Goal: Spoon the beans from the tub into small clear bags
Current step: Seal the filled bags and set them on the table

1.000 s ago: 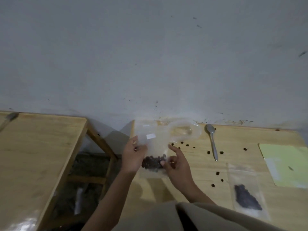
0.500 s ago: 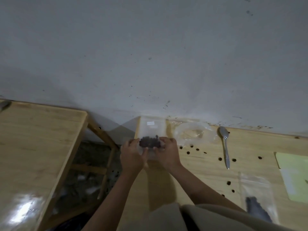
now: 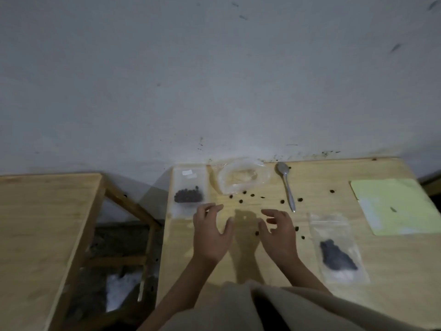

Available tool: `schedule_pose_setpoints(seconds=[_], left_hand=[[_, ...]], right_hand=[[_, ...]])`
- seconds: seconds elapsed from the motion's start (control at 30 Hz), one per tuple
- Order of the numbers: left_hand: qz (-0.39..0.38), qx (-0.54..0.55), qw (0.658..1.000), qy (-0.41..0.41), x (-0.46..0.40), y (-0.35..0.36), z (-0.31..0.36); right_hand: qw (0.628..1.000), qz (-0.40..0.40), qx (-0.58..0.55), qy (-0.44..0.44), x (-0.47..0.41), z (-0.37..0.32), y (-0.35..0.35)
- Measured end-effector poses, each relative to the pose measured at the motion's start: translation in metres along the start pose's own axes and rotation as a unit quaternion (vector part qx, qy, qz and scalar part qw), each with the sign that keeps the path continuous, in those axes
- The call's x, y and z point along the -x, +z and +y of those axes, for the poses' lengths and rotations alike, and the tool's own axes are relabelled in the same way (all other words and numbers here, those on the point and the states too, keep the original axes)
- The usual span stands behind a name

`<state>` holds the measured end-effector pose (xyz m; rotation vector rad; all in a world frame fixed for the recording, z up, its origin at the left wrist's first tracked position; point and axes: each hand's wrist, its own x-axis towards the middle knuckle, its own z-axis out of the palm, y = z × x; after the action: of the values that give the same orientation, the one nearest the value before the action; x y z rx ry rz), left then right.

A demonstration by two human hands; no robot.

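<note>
Pale wood-grain counter (image 3: 334, 295), dark brown beans (image 3: 241, 201) scattered on it, two clear bags (image 3: 188, 187) (image 3: 338, 249) with dark bean clusters, clear tub (image 3: 241, 179), silver spoon (image 3: 286, 185), pale green sheet (image 3: 396, 206), grey speckled wall (image 3: 214, 80).

Head view, looking forward and down, table (image 3: 334, 271) close below

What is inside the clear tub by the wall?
The tub looks nearly empty: only a pale patch shows through it, no dark beans. Blur hides finer detail.
</note>
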<state>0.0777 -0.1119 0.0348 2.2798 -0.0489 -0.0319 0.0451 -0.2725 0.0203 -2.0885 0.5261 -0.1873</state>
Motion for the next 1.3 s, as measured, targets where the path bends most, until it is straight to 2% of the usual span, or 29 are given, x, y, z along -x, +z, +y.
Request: schedule_pose_setpoints(seconds=[0.17, 0.3, 0.37, 0.47, 0.6, 0.77, 0.87, 1.0, 1.17, 1.3], left_hand=[[-0.115, 0.033, 0.991, 0.054, 0.041, 0.05, 0.043], [-0.193, 0.038, 0.98, 0.04, 0.06, 0.089, 0.077], [-0.224, 0.037, 0.974, 0.015, 0.066, 0.111, 0.092], [-0.272, 0.033, 0.961, -0.04, 0.074, 0.143, 0.112], [-0.321, -0.002, 0.943, -0.085, 0.077, 0.176, 0.131], [-0.266, 0.023, 0.954, -0.136, 0.075, 0.199, 0.149], [-0.199, 0.016, 0.969, -0.142, 0.071, 0.211, 0.15], [-0.162, 0.126, 0.965, -0.165, 0.062, 0.223, 0.164], [-0.123, 0.194, 0.963, -0.142, 0.053, 0.237, 0.189], [-0.109, 0.207, 0.964, -0.127, 0.047, 0.25, 0.201]], right_hand=[[0.992, 0.09, 0.035, 0.082, 0.012, 0.055, -0.073], [0.975, 0.126, 0.099, 0.155, 0.002, 0.096, -0.128], [0.962, 0.109, 0.14, 0.209, -0.002, 0.112, -0.147], [0.939, 0.035, 0.194, 0.282, -0.005, 0.123, -0.165], [0.939, -0.027, 0.198, 0.278, -0.01, 0.135, -0.174], [0.972, -0.038, 0.034, 0.23, -0.023, 0.146, -0.187], [0.965, -0.028, -0.069, 0.25, -0.036, 0.152, -0.2], [0.953, -0.024, -0.177, 0.243, -0.057, 0.161, -0.225], [0.951, -0.041, -0.207, 0.227, -0.074, 0.172, -0.251], [0.972, 0.044, -0.123, 0.196, -0.098, 0.19, -0.275]])
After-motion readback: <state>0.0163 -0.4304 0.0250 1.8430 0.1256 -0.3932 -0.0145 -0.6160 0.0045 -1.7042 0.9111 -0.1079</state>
